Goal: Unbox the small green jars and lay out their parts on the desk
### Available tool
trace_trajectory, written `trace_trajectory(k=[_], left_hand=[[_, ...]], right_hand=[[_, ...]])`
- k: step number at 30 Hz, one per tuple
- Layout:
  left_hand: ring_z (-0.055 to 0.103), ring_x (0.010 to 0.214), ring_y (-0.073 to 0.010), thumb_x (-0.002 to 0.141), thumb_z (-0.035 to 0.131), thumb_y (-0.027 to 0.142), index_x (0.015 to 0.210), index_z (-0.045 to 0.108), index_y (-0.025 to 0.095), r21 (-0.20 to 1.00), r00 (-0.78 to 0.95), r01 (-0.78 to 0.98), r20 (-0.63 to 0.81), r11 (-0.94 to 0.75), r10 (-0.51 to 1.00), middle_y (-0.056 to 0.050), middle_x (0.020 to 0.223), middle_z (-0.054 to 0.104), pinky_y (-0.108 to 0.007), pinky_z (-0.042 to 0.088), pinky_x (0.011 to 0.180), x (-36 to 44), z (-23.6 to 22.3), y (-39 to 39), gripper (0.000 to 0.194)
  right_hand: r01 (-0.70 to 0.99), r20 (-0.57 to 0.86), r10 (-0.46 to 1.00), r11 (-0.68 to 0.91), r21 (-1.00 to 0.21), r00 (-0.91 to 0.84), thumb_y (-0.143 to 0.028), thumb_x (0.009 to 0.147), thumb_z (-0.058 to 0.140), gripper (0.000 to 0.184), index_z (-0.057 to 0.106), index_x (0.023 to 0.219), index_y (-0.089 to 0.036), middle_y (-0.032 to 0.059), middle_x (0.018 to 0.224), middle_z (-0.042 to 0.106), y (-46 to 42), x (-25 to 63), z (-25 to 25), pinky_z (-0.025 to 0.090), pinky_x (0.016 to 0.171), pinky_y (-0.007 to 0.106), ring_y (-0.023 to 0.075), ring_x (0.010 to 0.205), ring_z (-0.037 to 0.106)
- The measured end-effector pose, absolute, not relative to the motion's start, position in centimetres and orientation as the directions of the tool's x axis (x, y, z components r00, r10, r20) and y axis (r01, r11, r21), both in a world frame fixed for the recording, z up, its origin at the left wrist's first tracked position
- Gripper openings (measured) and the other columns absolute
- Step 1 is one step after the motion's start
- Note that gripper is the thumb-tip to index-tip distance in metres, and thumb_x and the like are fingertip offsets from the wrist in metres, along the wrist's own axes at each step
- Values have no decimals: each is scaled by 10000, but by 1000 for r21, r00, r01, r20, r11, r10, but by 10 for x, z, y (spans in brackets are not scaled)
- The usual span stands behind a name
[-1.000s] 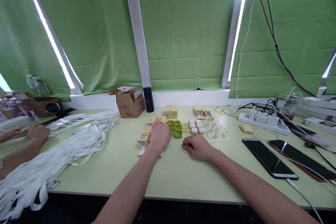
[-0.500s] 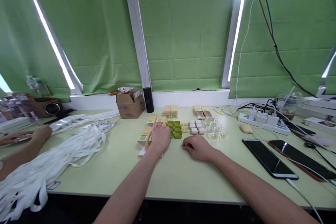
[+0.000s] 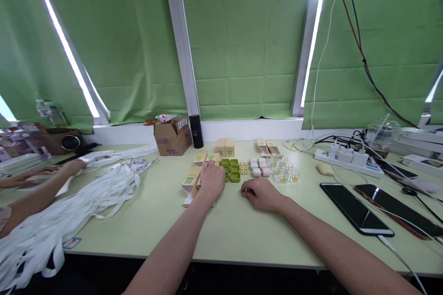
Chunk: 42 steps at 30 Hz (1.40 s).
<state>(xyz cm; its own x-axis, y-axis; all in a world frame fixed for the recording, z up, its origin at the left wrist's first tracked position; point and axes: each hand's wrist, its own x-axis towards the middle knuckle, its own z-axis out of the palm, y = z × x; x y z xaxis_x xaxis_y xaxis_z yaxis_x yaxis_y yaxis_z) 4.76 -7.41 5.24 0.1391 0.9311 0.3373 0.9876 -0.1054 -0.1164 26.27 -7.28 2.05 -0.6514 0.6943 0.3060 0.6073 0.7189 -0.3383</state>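
Note:
My left hand (image 3: 212, 180) rests on a cluster of small tan boxes with green labels (image 3: 191, 179), its fingers curled over one of them near the green trays (image 3: 232, 169). My right hand (image 3: 262, 194) lies on the pale green table (image 3: 228, 226) just right of it, fingers curled loosely with nothing visible in them. Beyond my hands lie small yellow pieces (image 3: 243, 168), pinkish-white cases (image 3: 259, 167) and clear cups with yellow contents (image 3: 284, 170).
A co-worker's hands (image 3: 71, 167) handle a heap of white straps (image 3: 69, 203) at the left. A cardboard box (image 3: 172, 136) and black cylinder (image 3: 195, 131) stand at the back. Two phones (image 3: 356, 209), a power strip (image 3: 348, 159) and cables lie right.
My left hand has drawn its fingers in slightly on the tan boxes. The co-worker's hand at the left has reached farther right along the straps. My right hand has not moved.

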Motion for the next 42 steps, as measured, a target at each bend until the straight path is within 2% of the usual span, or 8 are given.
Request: trace_trajectory(k=[7,12,20,24,31,35,38,42], left_hand=[[586,1033,-384,735,619,67,657,726,176,-85,145,989,340,-123,929,-210,760,714,-468,351,926,50,56,-78,172],[582,1040,-367,740,583,42,711,751,177,-139,141,985,321,-100,936,-201,788,731,-443,359,900,50,56,-78,218],[569,1086,-351,742,583,44,816,778,160,-88,117,992,292,-95,949,-186,867,737,-442,349,925,51,63,-79,238],[558,1075,-352,748,601,79,815,791,188,29,56,997,363,-71,930,-159,832,740,-462,329,920,47,72,-80,229],[527,1072,-333,928,491,201,846,792,235,273,-132,960,620,-55,773,-129,891,756,-494,317,910,42,99,-83,313],[517,1054,-332,948,467,227,896,798,233,264,-119,961,668,-84,734,-127,886,751,-506,316,904,42,116,-83,334],[488,1073,-346,956,463,241,889,790,218,205,-63,972,692,-112,720,-141,874,741,-520,307,914,41,126,-74,334],[441,1143,-357,953,468,238,1100,755,196,123,42,979,663,-164,748,-155,982,749,-513,304,938,39,122,-43,325]], right_hand=[[610,292,695,717,-336,-656,-202,925,611,166,770,962,-231,19,867,785,-73,263,19,422,694,258,167,755,674],[604,310,687,726,-329,-657,-203,922,609,166,767,957,-238,11,856,781,-71,264,17,413,686,253,163,749,670],[606,292,690,723,-332,-662,-209,916,614,162,768,963,-232,20,865,782,-69,264,16,398,673,264,170,752,669],[605,290,692,721,-339,-662,-207,915,614,168,770,971,-232,26,866,782,-68,264,15,396,670,264,172,753,670],[597,308,693,719,-356,-652,-214,913,623,157,774,955,-228,26,838,778,-69,263,15,384,665,264,171,745,667],[605,311,697,716,-349,-646,-222,917,629,153,774,964,-236,23,842,777,-68,262,13,382,671,266,172,755,670],[613,299,699,714,-339,-649,-222,925,629,150,771,972,-236,24,855,779,-67,262,12,381,677,267,172,762,672],[618,293,702,711,-335,-649,-217,924,630,148,766,980,-235,22,846,776,-67,261,13,370,667,260,167,755,668]])
